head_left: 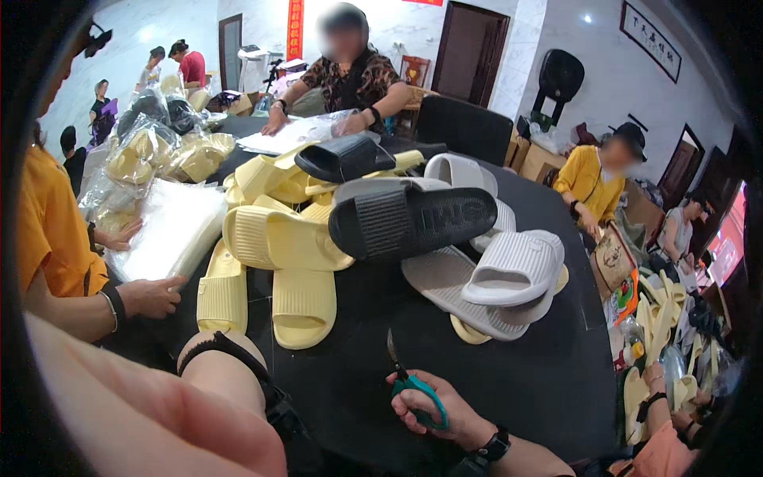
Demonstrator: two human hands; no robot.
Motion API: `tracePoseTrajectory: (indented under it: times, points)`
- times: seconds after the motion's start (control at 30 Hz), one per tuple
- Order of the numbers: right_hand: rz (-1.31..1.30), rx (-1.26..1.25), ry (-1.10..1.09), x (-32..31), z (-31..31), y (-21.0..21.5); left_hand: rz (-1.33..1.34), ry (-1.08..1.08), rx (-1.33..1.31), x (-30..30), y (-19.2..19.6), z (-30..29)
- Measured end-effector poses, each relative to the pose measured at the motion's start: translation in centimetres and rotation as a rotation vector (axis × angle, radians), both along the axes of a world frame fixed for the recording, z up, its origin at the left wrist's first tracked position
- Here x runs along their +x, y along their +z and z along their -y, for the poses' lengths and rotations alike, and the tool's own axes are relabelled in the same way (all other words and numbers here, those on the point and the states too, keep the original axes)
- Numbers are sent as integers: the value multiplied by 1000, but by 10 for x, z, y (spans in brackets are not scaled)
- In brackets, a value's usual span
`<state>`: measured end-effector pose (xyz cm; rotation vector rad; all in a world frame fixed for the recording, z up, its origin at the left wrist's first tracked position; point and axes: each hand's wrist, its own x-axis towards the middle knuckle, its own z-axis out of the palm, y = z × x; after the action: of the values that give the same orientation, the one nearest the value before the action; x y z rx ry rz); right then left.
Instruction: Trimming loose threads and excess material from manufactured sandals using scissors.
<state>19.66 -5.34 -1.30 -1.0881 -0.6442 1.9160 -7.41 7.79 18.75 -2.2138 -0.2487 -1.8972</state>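
At the far left, a co-worker's hands (149, 299) rest on a stack of clear bags (171, 226). The wearer's left forearm (151, 413) fills the lower left, aimed toward 1 o'clock and ending in view at a black strap (225, 346); its hand cannot be made out, so its grip cannot be told. Just beyond, at 12 o'clock, a yellow slipper (222, 290) lies with its long axis from 12 to 6. The right hand (429, 405) comes in from 4 o'clock, wrist low over the black table (548, 389), fingers curled around the teal handles of the scissors (420, 397), whose blades point to 11 o'clock. From this grip, a second yellow slipper (304, 310) lies at 10, while the black slipper (413, 225) lies at 12 across the pile, long axis 9 to 3. Nearer the right hand than the left, the upper grey slipper (517, 269) sits at 1 o'clock, its axis running 8 to 2.
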Motion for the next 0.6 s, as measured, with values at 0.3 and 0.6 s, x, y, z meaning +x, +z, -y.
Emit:
tracePoseTrajectory:
  times: [0.3, 0.6]
  points:
    - [-84, 63, -11, 5, -9, -7, 19, 31, -154, 19, -18, -20]
    - [-106, 79, -64, 14, 0, -9, 97, -158, -402, 71, -23, -69]
